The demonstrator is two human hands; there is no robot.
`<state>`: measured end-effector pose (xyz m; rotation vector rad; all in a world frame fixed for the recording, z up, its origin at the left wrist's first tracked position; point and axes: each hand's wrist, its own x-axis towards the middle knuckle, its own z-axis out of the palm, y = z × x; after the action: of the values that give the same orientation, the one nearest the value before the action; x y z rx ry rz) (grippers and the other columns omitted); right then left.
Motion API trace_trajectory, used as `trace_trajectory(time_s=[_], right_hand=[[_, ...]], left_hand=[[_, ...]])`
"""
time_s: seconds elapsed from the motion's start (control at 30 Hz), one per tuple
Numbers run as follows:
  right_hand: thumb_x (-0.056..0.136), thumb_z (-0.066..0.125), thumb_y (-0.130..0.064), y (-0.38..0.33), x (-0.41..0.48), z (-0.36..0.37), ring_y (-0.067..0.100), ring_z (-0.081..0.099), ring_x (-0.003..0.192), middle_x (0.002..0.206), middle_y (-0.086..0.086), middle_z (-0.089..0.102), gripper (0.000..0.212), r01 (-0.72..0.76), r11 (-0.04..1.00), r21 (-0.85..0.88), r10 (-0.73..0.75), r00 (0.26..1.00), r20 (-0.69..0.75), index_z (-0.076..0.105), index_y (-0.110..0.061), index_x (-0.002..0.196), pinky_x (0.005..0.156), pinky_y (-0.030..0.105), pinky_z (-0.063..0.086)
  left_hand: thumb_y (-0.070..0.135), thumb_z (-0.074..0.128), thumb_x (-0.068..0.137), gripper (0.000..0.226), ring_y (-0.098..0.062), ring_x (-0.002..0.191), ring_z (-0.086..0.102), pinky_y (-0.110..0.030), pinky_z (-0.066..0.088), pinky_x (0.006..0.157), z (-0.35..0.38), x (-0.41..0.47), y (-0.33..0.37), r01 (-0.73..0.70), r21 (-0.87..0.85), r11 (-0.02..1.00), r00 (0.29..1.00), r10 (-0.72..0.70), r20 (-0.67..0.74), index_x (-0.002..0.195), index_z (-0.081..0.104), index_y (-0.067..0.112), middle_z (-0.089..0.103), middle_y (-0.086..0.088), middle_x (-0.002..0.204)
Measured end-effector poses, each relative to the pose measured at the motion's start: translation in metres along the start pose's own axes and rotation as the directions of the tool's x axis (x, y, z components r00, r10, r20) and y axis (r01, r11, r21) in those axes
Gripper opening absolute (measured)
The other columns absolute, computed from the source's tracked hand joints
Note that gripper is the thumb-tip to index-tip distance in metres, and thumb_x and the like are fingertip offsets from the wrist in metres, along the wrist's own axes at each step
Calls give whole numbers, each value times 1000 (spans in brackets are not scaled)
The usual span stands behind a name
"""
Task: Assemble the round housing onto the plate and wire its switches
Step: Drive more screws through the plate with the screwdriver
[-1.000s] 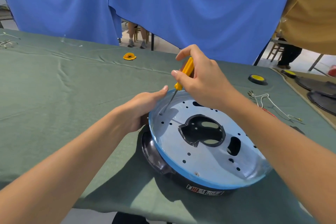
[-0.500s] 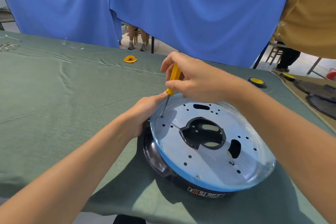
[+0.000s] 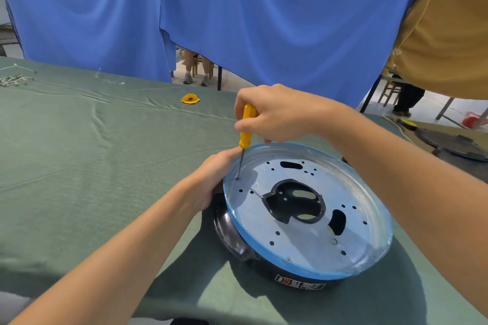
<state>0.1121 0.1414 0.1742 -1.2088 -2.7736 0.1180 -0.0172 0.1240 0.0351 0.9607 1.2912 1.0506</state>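
Note:
A round metal plate [image 3: 303, 240] with a blue-filmed rim lies on top of a black round housing [image 3: 232, 235] on the green table. My right hand [image 3: 274, 113] grips a yellow-handled screwdriver [image 3: 246, 126], nearly upright, its tip on a screw at the plate's far-left edge [image 3: 238, 178]. My left hand [image 3: 211, 179] holds the left rim of the plate and housing, fingers curled round the edge and partly hidden behind it.
A small yellow part [image 3: 190, 99] lies farther back on the green cloth [image 3: 92, 153]. Loose wires [image 3: 13, 79] sit at the far left. Dark round housings [image 3: 454, 142] rest on the neighbouring table at right. Blue curtains hang behind; a person in a mustard top stands at right.
My right hand has swung the screwdriver from a slant to nearly upright over the same screw hole. The left hand has kept its hold on the rim.

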Motion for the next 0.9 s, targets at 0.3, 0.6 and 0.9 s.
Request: trace_trajectory(time_s=[0.3, 0.6, 0.9], right_hand=[[95, 41, -61, -4, -1, 7, 16, 48, 55, 66, 2, 47, 53, -194, 974, -119, 183, 978, -100, 44, -14, 70, 46, 30, 28], [95, 53, -26, -9, -1, 11, 29, 47, 64, 62, 10, 47, 35, -7, 973, -231, -26, 990, -139, 49, -10, 64, 50, 33, 34], [93, 56, -34, -30, -2, -13, 7, 59, 50, 77, -1, 63, 22, -117, 979, -166, 142, 979, 147, 58, -15, 105, 39, 15, 39]], left_hand=[[40, 44, 102, 40, -30, 100, 71, -39, 55, 88, -10, -11, -28, -262, -208, 942, 962, 271, 17, 118, 72, 14, 74, -16, 108], [41, 46, 103, 49, -21, 77, 71, -29, 53, 71, -5, -18, -29, -348, -36, 937, 937, 346, -48, 82, 79, 11, 76, -13, 85], [43, 45, 103, 52, -18, 74, 71, -30, 52, 72, -4, -18, -32, -350, -5, 937, 934, 348, -76, 74, 79, 18, 76, -8, 80]])
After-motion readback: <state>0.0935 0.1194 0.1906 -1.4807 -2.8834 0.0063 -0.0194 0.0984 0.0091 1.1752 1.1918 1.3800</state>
